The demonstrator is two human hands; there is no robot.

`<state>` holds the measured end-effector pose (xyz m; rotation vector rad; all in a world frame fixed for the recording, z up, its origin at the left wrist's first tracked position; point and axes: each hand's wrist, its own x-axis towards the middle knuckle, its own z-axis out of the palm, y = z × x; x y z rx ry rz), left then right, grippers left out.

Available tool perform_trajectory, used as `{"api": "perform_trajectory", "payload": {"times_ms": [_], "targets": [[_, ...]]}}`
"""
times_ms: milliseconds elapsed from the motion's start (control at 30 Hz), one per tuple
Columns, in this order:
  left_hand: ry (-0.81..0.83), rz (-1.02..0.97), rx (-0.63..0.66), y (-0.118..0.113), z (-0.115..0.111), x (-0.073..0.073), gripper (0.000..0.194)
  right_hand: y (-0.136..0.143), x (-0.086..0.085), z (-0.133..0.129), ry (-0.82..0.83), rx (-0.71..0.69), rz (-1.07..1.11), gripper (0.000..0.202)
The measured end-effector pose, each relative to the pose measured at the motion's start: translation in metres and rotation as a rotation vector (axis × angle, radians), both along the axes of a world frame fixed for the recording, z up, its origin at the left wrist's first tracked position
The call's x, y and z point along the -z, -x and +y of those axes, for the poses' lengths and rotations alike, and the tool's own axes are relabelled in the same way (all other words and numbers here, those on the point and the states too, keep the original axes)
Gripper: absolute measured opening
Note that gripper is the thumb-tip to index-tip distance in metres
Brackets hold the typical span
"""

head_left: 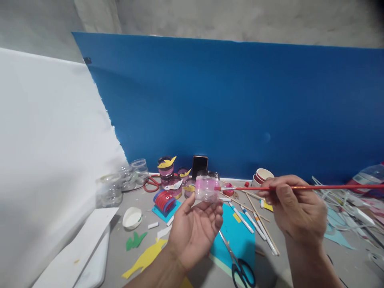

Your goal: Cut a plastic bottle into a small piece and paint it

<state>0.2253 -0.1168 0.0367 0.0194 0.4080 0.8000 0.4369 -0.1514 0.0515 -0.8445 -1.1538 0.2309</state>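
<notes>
My left hand [196, 230] holds up a small clear plastic jar [207, 194] by its lower part, palm turned upward. Pink paint covers part of the jar's side, and its lower part is still see-through. In my right hand [295, 208] is a long red paintbrush [327, 187], pinched between thumb and fingers. The brush lies level, and its pink-coated tip touches the jar's painted side. Behind the jar, several pink-tinted jars [166, 168] with yellow paper cutouts stand in a group.
Black-handled scissors [243, 272] lie on blue paper [234, 236] below my hands. Several markers [247, 220] and thin sticks are to the right. Clear jars [109, 190], a white bowl [132, 218] and yellow paper [147, 258] are leftward. A phone [200, 165] leans against the blue board [228, 112].
</notes>
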Motion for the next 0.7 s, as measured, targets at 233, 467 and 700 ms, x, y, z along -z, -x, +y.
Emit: {"api": "perform_trajectory", "payload": {"times_ms": [233, 467, 700], "targets": [[-0.061, -0.007, -0.007, -0.001, 0.001, 0.004, 0.052, 0.014, -0.005, 0.004, -0.036, 0.028, 0.235, 0.027], [-0.073, -0.002, -0.002, -0.003, -0.003, 0.008, 0.048, 0.022, -0.002, 0.005, -0.024, -0.007, 0.224, 0.024], [-0.029, -0.053, 0.021, 0.000, -0.002, 0.005, 0.049, 0.013, 0.008, 0.014, 0.071, 0.068, 0.115, 0.026]]}}
